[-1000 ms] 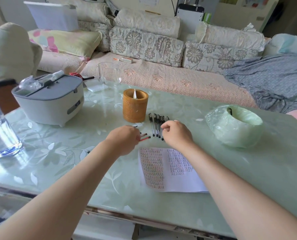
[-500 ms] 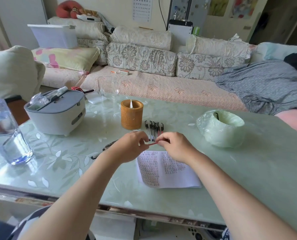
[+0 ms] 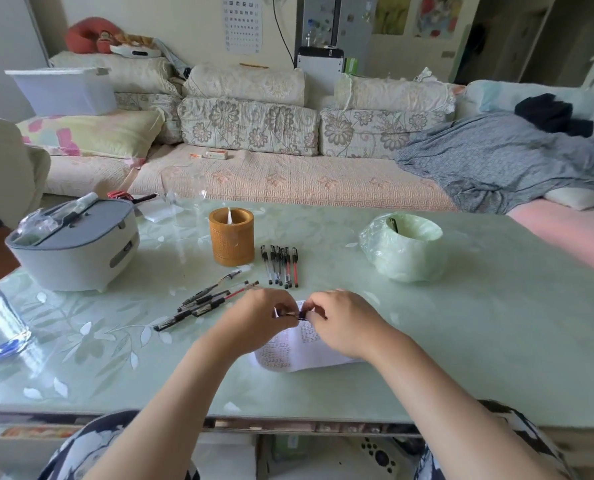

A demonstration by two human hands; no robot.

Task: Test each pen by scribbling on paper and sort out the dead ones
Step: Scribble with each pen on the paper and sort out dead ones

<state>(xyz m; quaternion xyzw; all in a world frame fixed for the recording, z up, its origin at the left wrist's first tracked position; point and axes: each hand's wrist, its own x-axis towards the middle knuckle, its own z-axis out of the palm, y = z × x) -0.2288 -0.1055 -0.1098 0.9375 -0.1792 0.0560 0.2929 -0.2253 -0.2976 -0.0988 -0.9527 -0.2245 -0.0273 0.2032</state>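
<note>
Pen [image 3: 293, 315] is held between both hands just over the far edge of the paper [image 3: 311, 355], long axis left-right across our view. Left hand [image 3: 257, 317] pinches one end and right hand [image 3: 340, 320] pinches the other, fingers curled on it. Fingers hide most of the barrel, so we can't tell which end is the tip.

Paper lies flat on the tabletop [image 3: 496, 323], partly covered by the hands, with rows of marks on it.

Row of pens [image 3: 280, 265] sits beyond the hands. We count six, parallel, long axes near-far, dark caps at the far end.

Pile [image 3: 205, 301] left of the hands holds roughly five. They overlap, so the count is unsure. They slant near-left to far-right.

Holder [image 3: 231, 240] stands upright left of the row, with one white thing poking up inside.

Bagged bin [image 3: 404, 251] is at right, with one dark item at its rim that we can't identify.
</note>
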